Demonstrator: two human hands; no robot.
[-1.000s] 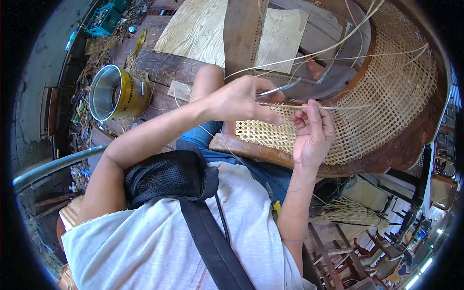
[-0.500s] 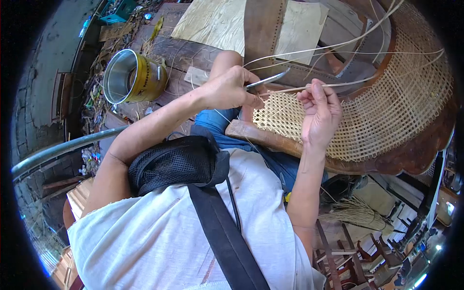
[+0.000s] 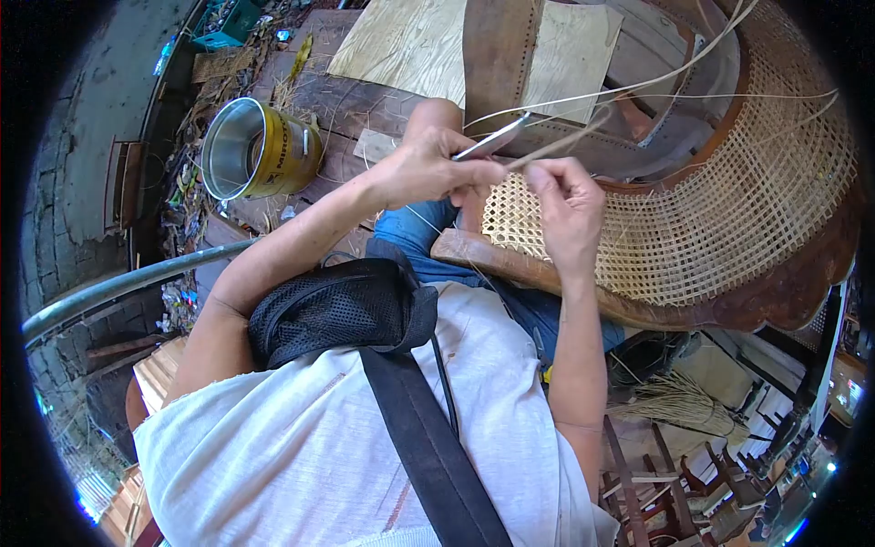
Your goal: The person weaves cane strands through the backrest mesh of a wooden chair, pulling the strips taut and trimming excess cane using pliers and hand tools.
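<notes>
My left hand [image 3: 442, 170] is closed around a knife-like tool with a shiny metal blade [image 3: 497, 137]; its handle is hidden in the palm. Thumb and finger of that hand also meet a pale cane strip [image 3: 556, 146], smeared by motion. Close beside it, my right hand [image 3: 570, 205] pinches at the same strip with curled fingers. Below and right of the hands is woven cane mesh [image 3: 679, 232], set in a curved brown wooden frame [image 3: 529, 260]. Long loose cane strands [image 3: 656, 77] arc from the hands toward the upper right.
A yellow metal bucket [image 3: 290, 155] stands on the left by scattered litter. Thin wooden sheets [image 3: 401, 50] lie at the top, near a perforated frame piece [image 3: 492, 55]. A metal tube [image 3: 137, 287] runs along the left. Bundled cane [image 3: 688, 406] lies lower right.
My right hand has moved left and slightly down, closer to my left hand. The blade has tilted more upward, and the strip's loose end now swings up between the hands.
</notes>
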